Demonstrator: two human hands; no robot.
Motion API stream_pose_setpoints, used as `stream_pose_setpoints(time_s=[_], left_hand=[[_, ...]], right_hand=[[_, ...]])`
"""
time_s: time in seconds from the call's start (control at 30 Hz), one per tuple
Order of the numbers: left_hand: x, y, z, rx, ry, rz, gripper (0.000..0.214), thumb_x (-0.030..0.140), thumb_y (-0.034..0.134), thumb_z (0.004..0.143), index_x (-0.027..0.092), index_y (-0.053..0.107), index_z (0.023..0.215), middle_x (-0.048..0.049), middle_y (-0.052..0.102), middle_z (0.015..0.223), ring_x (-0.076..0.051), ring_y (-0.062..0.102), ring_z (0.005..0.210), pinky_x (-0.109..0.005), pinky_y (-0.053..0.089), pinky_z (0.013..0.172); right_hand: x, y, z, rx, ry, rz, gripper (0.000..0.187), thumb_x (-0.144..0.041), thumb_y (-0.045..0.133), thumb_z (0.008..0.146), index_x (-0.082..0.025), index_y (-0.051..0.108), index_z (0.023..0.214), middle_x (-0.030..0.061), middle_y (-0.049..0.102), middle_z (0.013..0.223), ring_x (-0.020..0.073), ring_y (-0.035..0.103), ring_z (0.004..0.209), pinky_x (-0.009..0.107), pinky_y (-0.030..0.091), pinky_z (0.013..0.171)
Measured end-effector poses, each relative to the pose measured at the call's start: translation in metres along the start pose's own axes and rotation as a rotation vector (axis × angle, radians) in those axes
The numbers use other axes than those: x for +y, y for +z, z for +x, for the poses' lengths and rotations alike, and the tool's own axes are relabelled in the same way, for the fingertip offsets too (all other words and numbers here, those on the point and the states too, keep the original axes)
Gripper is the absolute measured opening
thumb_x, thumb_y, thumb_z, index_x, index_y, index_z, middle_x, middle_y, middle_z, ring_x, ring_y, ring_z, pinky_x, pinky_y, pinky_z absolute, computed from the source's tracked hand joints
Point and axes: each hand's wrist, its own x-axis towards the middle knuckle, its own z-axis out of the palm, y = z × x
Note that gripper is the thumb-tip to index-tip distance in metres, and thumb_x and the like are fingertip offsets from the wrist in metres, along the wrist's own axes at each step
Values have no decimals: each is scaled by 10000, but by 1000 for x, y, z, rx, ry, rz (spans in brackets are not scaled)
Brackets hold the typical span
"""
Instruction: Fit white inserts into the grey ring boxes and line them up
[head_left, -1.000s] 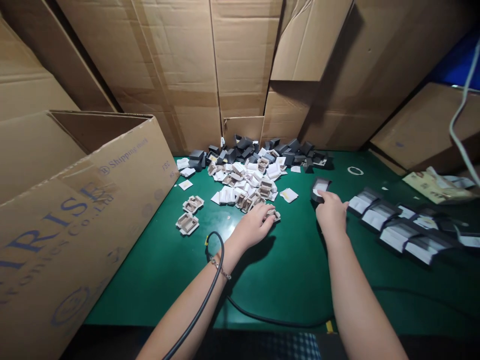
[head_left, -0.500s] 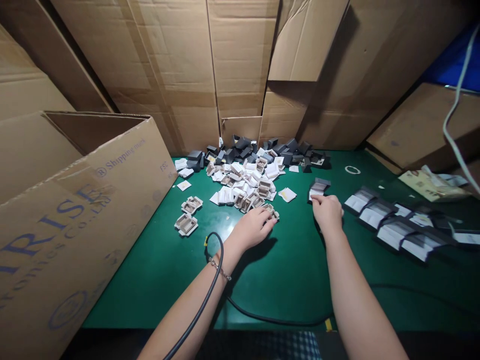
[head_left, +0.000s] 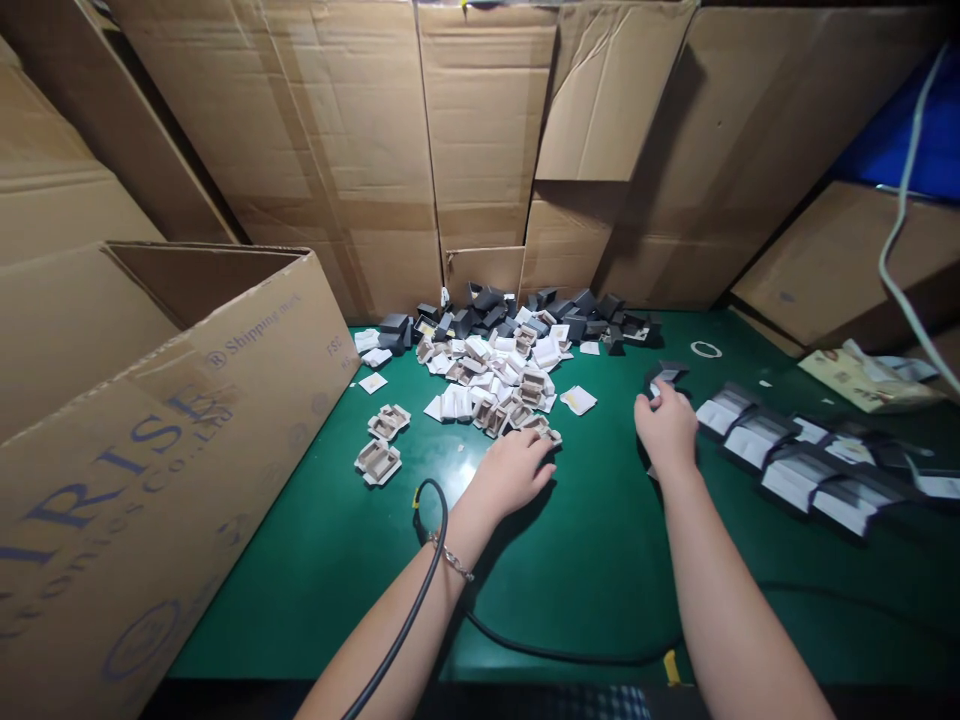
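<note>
My right hand (head_left: 667,430) pinches a small black box (head_left: 671,374) with a white piece inside it, just above or on the green table. My left hand (head_left: 516,470) is at the near edge of a heap of small white card inserts (head_left: 487,378). Its fingertips reach over one insert (head_left: 550,432), with the thumb apart from the fingers. Whether they touch that insert I cannot tell. Two more inserts (head_left: 378,461) lie off to the left. Behind the heap is a pile of black boxes (head_left: 574,325).
Black boxes with white pieces (head_left: 795,475) stand in rows at right. A large carton (head_left: 247,400) takes up the left side, and cardboard panels (head_left: 360,150) wall the back. A black cable (head_left: 555,655) loops past my left wrist. A white ring (head_left: 706,349) and a packet (head_left: 862,375) lie right.
My right hand has moved a little to the right with the black box, which is now tilted. My left hand has stayed by the same insert. The whole view has shifted slightly.
</note>
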Motion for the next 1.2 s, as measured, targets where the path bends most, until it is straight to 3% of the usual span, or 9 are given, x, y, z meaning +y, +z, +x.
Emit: stream_pose_setpoints(time_s=[0.13, 0.4, 0.6, 0.73, 0.87, 1.07, 1.13, 1.2], left_hand=[[4, -1, 0, -36, -26, 57, 383, 367, 451, 903, 229, 530, 1251, -81, 583, 1147, -220, 592, 981, -366, 494, 861], [3, 2, -1, -50, -32, 68, 382, 351, 450, 900, 248, 495, 1265, -70, 558, 1195, -222, 585, 1008, -376, 492, 877], [4, 3, -1, -70, -56, 54, 383, 372, 439, 904, 243, 486, 1262, -78, 546, 1216, -228, 569, 1040, -384, 487, 884], [4, 1, 0, -87, -65, 39, 386, 397, 397, 921, 232, 488, 1257, -87, 546, 1218, -239, 571, 1031, -403, 484, 885], [5, 0, 0, -91, -69, 22, 390, 405, 402, 920, 238, 485, 1262, -85, 551, 1209, -240, 570, 1040, -399, 480, 895], [2, 2, 0, -60, -50, 41, 387, 357, 428, 908, 240, 487, 1272, -88, 554, 1193, -230, 578, 1011, -390, 489, 878], [1, 1, 0, -51, -40, 28, 386, 350, 425, 910, 242, 491, 1275, -81, 563, 1171, -223, 581, 1004, -376, 494, 871], [0, 0, 0, -40, -31, 10, 363, 341, 425, 909, 239, 521, 1244, -72, 568, 1158, -210, 592, 972, -363, 498, 867]], right_hand=[[-23, 23, 33, -52, -53, 232, 482, -308, 479, 745, -120, 636, 1161, 124, 644, 989, 220, 596, 822, 386, 456, 886], [-52, 58, 133, -73, -159, 72, 546, -158, 519, 692, -97, 579, 1232, 185, 537, 1224, 293, 498, 1157, 400, 378, 1022], [-53, 82, 175, -275, -314, -175, 510, -142, 525, 698, -164, 624, 1198, 149, 587, 1163, 288, 498, 1129, 421, 370, 1009], [-51, 91, 175, -294, -292, -229, 447, -103, 498, 712, -166, 683, 1114, 163, 612, 1109, 303, 521, 1062, 420, 421, 901], [-53, 82, 165, -259, -282, -230, 451, -85, 459, 742, -169, 685, 1123, 145, 608, 1117, 253, 564, 982, 338, 435, 831], [-66, 36, 139, -84, -351, -39, 424, -139, 432, 771, -178, 685, 1109, 116, 603, 1185, 246, 564, 1012, 333, 428, 871], [-72, 20, 120, -56, -321, 96, 422, -153, 451, 751, -143, 679, 1106, 127, 635, 1134, 247, 570, 1013, 345, 423, 900], [-79, 6, 93, -107, -217, 279, 401, -193, 492, 715, -129, 684, 1061, 112, 681, 1019, 243, 594, 931, 357, 453, 852]])
